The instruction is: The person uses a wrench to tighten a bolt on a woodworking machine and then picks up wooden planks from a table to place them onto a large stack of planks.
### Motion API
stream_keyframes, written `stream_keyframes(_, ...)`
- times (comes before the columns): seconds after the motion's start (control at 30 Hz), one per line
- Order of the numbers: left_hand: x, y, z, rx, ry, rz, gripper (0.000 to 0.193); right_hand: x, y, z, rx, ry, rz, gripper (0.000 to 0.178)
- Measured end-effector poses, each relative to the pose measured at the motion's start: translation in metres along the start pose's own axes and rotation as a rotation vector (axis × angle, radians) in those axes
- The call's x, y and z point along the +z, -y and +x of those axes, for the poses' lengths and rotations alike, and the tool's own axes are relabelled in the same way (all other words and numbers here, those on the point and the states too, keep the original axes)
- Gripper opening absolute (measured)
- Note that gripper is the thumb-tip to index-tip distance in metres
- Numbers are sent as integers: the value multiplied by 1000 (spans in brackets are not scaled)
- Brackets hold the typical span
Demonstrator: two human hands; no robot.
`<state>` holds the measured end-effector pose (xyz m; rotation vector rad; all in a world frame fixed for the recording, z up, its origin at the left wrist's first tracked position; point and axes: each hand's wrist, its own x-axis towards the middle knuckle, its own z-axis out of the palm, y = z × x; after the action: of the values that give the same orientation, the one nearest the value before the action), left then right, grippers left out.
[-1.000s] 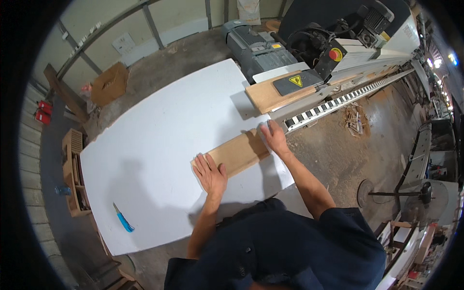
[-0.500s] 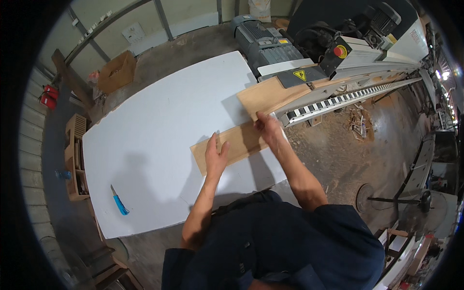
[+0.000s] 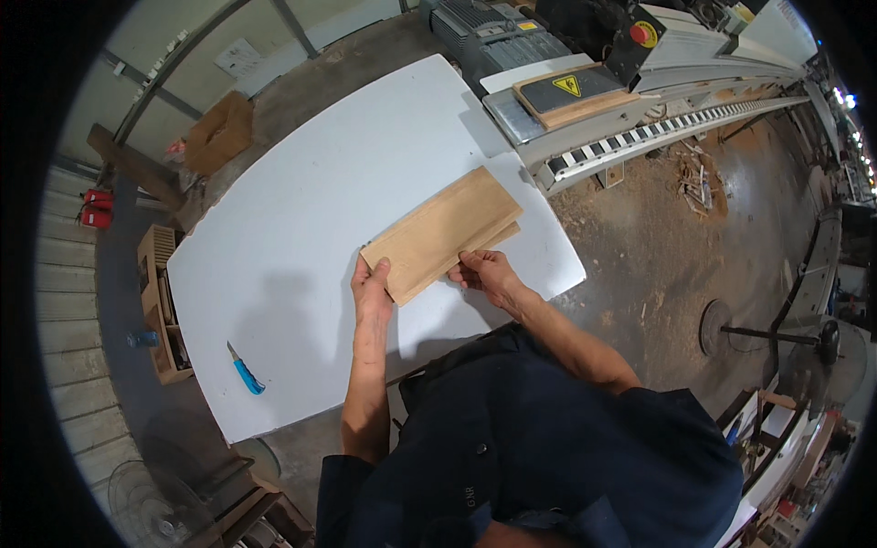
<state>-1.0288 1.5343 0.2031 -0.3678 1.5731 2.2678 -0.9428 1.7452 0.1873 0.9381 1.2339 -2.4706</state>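
Note:
Two flat light-brown wooden boards (image 3: 443, 233) lie one over the other above the white tabletop, slanting up to the right. A strip of the lower one sticks out past the near right edge. My left hand (image 3: 370, 285) is closed on their left end, thumb on top and fingers underneath. At the near long edge, my right hand (image 3: 486, 274) pinches the boards between thumb and fingers. Whether the stack touches the table cannot be made out. A blue-handled knife (image 3: 245, 373) with its blade out rests at the table's left.
The white table (image 3: 311, 201) meets a machine with a grey motor (image 3: 489, 41), a red stop button (image 3: 643, 35) and a striped conveyor track (image 3: 639, 137). Another wooden board (image 3: 571, 114) shows beneath its guard plate. A cardboard box (image 3: 219, 132) and a pedestal fan (image 3: 717, 329) stand on the floor.
The board at the machine's end has come away onto the other board. Both hands now grip the stack, my right hand having moved down toward me. The view has shifted.

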Motion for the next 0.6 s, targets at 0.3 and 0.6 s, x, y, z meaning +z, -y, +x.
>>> stream_keyframes(0.3, 6, 31, 16, 867, -47, 1437, 57, 11, 8, 12, -791, 56, -846, 30)
stream_keyframes(0.6, 22, 47, 9, 754, 42, 1655, 65, -26, 51, 72, -1085, -179, -1691, 79)
